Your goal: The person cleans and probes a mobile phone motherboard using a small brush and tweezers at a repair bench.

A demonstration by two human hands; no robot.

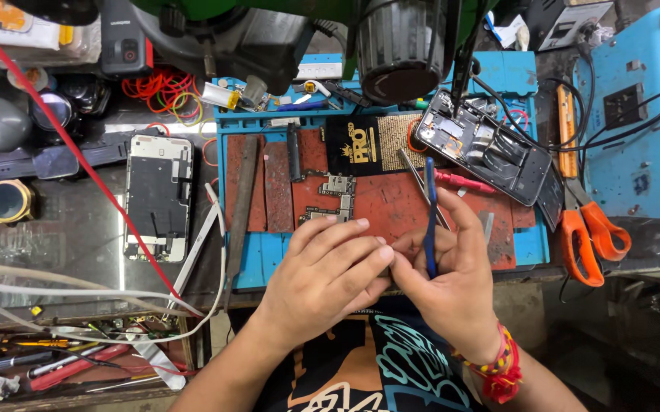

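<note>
My left hand (328,275) and my right hand (452,282) meet at the near edge of the blue repair mat (532,248), fingertips pressed together around something too small to make out. My right hand grips blue-handled tweezers (430,210) that stick up past its fingers. Just beyond my hands, a bare phone circuit board (330,200) lies on the reddish pad (391,202). An opened black phone body (482,149) rests at the mat's far right. A red thread band wraps my right wrist.
A second opened phone (158,197) lies left of the mat. Orange-handled scissors (585,229) sit at the right. A microscope head (402,46) hangs over the far edge. White cables (78,294) cross the left, above a tray of screwdrivers (63,366).
</note>
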